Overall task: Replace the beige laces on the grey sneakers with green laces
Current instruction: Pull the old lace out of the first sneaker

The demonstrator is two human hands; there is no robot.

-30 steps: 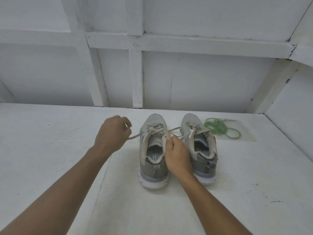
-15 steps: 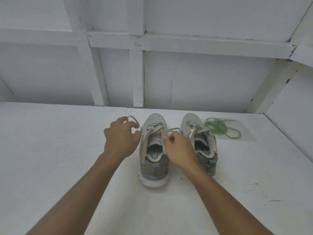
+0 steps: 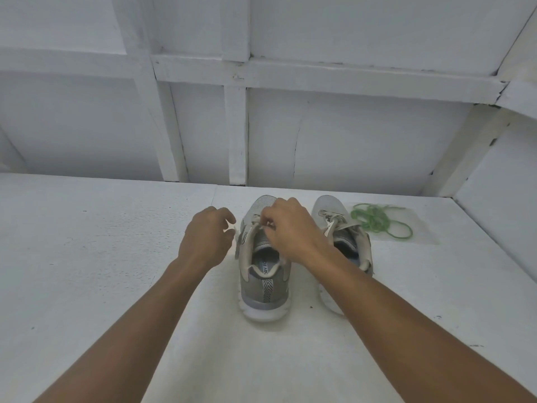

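Observation:
Two grey sneakers stand side by side on the white surface, heels towards me. My right hand (image 3: 293, 231) is over the tongue of the left sneaker (image 3: 263, 289) and pinches its beige lace (image 3: 256, 219) at the upper eyelets. My left hand (image 3: 203, 242) sits just left of that shoe, fingers curled round a blurred pale end of the same lace. My right forearm partly covers the right sneaker (image 3: 331, 206), which has its beige lace threaded. The green laces (image 3: 374, 221) lie in a loose tangle to the right of the shoes.
The shoes sit near the back of a white painted surface (image 3: 116, 286). A white panelled wall (image 3: 348, 141) rises just behind it, and a slanted white wall closes the right side. A thin clear sheet (image 3: 421, 237) lies under the green laces.
My right hand has moved up and forward from the shoe's collar to the upper eyelets. My left hand has moved in close to the shoe's left side, so the lace is no longer stretched out.

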